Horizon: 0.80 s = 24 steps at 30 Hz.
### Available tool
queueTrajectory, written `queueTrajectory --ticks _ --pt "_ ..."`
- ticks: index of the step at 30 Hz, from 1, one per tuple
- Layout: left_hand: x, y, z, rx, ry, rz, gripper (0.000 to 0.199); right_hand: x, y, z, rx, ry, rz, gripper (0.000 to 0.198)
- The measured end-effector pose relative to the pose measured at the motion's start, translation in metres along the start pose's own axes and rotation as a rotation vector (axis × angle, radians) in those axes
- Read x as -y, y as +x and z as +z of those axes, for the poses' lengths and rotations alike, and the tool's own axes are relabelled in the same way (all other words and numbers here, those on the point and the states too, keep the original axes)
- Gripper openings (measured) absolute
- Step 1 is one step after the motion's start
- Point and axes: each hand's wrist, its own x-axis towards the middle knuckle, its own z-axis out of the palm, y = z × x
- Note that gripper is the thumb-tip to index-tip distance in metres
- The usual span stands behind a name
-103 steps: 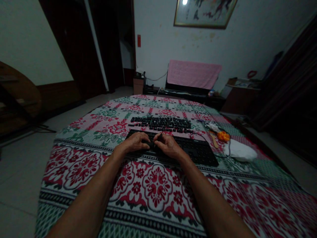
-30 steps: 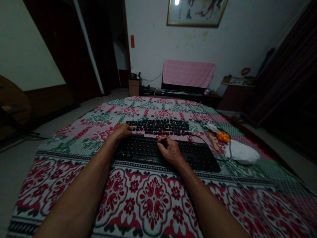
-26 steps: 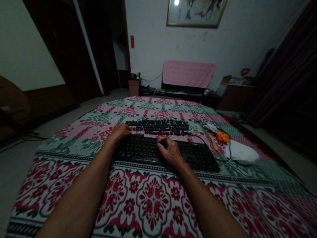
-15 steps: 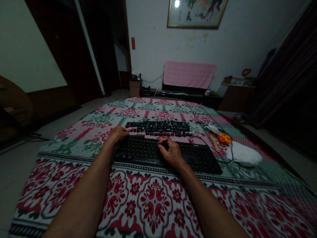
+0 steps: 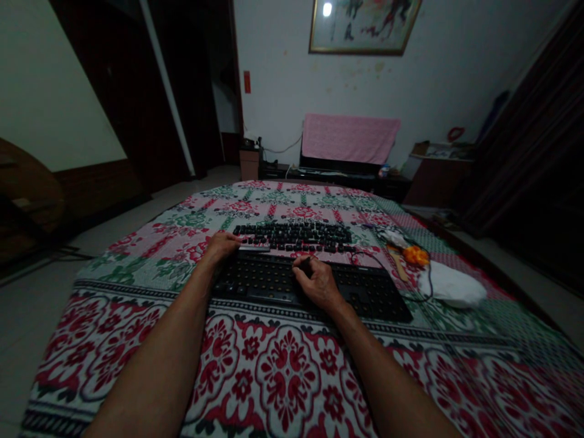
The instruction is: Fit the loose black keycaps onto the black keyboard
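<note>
A black keyboard point(image 5: 267, 281) with its keycaps off lies across the patterned cloth, rows of small pale studs showing on its bare bed. My left hand point(image 5: 222, 246) is at its upper left corner, fingers closed on one end of a long, narrow bar that looks like a space bar keycap point(image 5: 254, 248); its face catches the light. Over the middle of the keyboard, my right hand point(image 5: 317, 281) is curled round a small dark object point(image 5: 307, 263), mostly hidden by the fingers. Loose black keycaps point(image 5: 296, 233) lie in rows just behind the keyboard.
Right of the keyboard lie a flat wooden stick point(image 5: 398, 264), an orange bundle point(image 5: 415, 255), a white cloth or bag point(image 5: 451, 285) and a dark cable point(image 5: 429, 286). A patterned tablecloth point(image 5: 287, 377) covers the table. A pink towel point(image 5: 350, 139) hangs beyond it.
The bar at my left hand has tilted, so its face turned from dark to shiny. My right hand stays nearly where it was. The whole view shifted slightly.
</note>
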Motion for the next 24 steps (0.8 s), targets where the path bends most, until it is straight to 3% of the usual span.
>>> queueTrajectory --ticks 5,13,24 --pt "0.0073 0.0076 0.0025 -0.060 -0.104 -0.057 0.021 0.0003 -0.0005 0.0000 0.000 -0.004 -0.011 0.009" --pt "0.0051 0.0025 0.0012 -0.028 -0.190 -0.077 0.023 0.0005 -0.0006 -0.0005 0.004 -0.006 -0.002 0.010" --pt "0.0065 0.0052 0.0052 -0.082 0.024 -0.037 0.026 0.0013 -0.0009 0.0000 0.000 -0.006 0.001 0.010"
